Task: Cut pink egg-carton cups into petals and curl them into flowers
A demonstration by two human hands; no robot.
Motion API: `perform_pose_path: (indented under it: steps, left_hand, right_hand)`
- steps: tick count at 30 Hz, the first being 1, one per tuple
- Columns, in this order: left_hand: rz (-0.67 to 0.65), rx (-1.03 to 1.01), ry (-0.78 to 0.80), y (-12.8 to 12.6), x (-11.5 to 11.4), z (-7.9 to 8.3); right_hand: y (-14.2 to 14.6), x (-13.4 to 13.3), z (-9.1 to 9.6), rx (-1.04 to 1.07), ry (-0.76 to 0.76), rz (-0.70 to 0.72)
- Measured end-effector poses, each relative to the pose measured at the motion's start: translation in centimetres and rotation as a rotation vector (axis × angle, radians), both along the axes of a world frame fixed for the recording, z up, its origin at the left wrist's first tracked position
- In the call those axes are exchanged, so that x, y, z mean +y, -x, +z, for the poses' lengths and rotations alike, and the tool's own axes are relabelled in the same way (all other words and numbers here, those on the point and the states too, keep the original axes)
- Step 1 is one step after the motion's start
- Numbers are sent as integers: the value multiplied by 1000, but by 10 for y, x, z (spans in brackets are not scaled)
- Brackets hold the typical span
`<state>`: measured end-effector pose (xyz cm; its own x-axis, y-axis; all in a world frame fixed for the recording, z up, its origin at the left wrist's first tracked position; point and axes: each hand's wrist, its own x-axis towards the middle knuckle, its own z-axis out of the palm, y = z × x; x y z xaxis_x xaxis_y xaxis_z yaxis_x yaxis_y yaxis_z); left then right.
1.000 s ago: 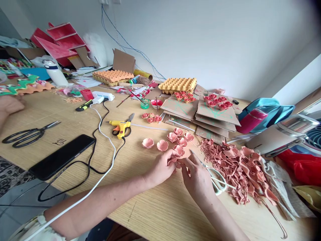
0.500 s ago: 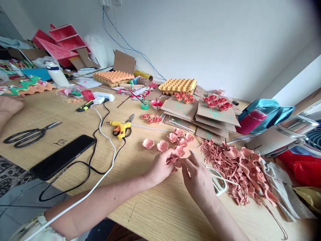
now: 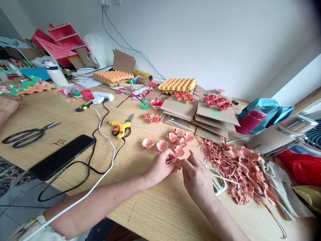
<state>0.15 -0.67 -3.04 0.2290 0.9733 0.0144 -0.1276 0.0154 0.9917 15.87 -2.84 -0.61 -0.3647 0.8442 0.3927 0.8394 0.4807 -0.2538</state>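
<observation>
My left hand [image 3: 162, 164] and my right hand [image 3: 197, 176] meet over the wooden table [image 3: 75, 134], both pinching a small pink egg-carton flower piece [image 3: 175, 160] between their fingertips. White-handled scissors [image 3: 218, 182] lie partly under my right hand. Just beyond my fingers sit several finished pink paper flowers [image 3: 178, 140]. A heap of pink carton scraps [image 3: 238, 167] spreads to the right of my right hand.
A yellow glue gun [image 3: 120, 127], black scissors [image 3: 25, 135], a black phone [image 3: 61, 155] and cables lie to the left. Cardboard sheets with red flowers [image 3: 215, 107] and egg trays [image 3: 178, 85] stand behind. Another person's hand [image 3: 7, 105] rests at the far left edge.
My fingers have shifted slightly on the pink piece, working it between both hands. The other person's hand at the left edge has drawn back a little.
</observation>
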Motion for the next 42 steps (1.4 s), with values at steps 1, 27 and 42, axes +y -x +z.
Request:
perform_pose_path:
  steps: [1, 27, 42]
  left_hand:
    - [-1, -6, -2, 0, 0, 0]
    - [-16, -5, -125, 3, -1, 8]
    - [-60, 21, -132, 4, -3, 7]
  right_hand:
    - [0, 0, 0, -30, -21, 3]
    - [-3, 2, 1, 90, -36, 0]
    - [-5, 0, 6, 89, -35, 40]
